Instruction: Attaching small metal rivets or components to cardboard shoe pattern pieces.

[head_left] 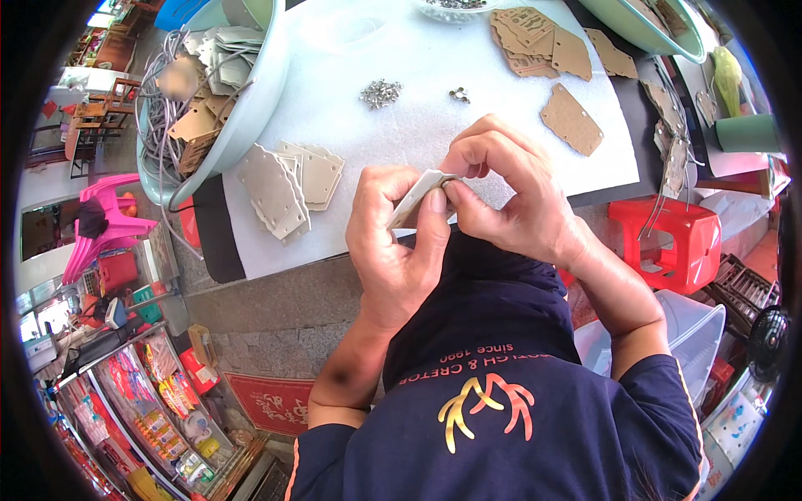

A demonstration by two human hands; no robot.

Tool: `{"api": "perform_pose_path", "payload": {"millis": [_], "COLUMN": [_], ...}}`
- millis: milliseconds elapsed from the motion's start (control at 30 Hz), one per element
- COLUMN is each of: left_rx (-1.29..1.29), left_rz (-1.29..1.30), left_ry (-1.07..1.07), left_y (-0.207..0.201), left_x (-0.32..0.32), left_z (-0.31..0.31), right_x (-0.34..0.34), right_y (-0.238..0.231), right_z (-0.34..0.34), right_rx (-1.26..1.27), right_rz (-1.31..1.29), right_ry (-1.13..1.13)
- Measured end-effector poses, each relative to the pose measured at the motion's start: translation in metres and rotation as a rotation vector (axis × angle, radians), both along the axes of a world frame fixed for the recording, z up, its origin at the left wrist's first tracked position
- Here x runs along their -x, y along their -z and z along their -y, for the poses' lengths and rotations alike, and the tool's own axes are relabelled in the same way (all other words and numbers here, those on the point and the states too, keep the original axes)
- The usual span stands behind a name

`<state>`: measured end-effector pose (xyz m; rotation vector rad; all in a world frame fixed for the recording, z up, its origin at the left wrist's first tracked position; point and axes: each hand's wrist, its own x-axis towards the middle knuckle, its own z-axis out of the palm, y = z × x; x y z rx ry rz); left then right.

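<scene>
My left hand (388, 242) is closed on a thin board (411, 203) with a white face and a brownish side, its thumb pressed along the near side. At the board's upper right corner, the thumb and fingers of my right hand (522, 196) pinch together. Something small and dark shows at that pinch, too covered by the fingertips to name. Beyond my hands lie a pile of small silvery metal pieces (381, 93) and a smaller cluster of metal pieces (459, 94). Left of my left hand, pale boards with holes along their edges (274, 190) lie stacked.
A white sheet (334, 58) covers the table. Brown boards (535, 42) are piled at the far right, with a single brown board (572, 119) nearer. A pale blue basin (271, 92) at left holds boards and grey cords. A red stool (668, 242) stands at right.
</scene>
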<state>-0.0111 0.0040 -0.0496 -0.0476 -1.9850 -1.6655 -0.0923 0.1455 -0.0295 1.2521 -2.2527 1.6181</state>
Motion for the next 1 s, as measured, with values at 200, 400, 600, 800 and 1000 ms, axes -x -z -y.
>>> {"api": "perform_pose_path", "payload": {"millis": [200, 400, 600, 800, 1000], "left_rx": [0.016, 0.044, -0.046, -0.385, -0.655], "left_rz": [0.010, 0.001, 0.056, 0.216, 0.186], "left_ry": [0.070, 0.113, 0.118, 0.065, 0.064], "left_y": [-0.005, -0.007, -0.007, -0.007, -0.016], "left_x": [0.000, 0.001, -0.002, -0.005, 0.001], "left_z": [0.000, 0.000, -0.001, 0.006, 0.021], "right_x": [0.005, 0.004, 0.003, 0.002, -0.003], "right_y": [-0.001, -0.002, -0.001, -0.002, -0.012], "right_z": [-0.003, -0.002, 0.000, 0.001, -0.011], "right_rx": [-0.095, -0.109, -0.106, 0.014, -0.085], "right_rz": [0.029, 0.106, 0.226, 0.425, 0.849], "right_ry": [-0.076, -0.088, -0.068, -0.117, -0.166]}}
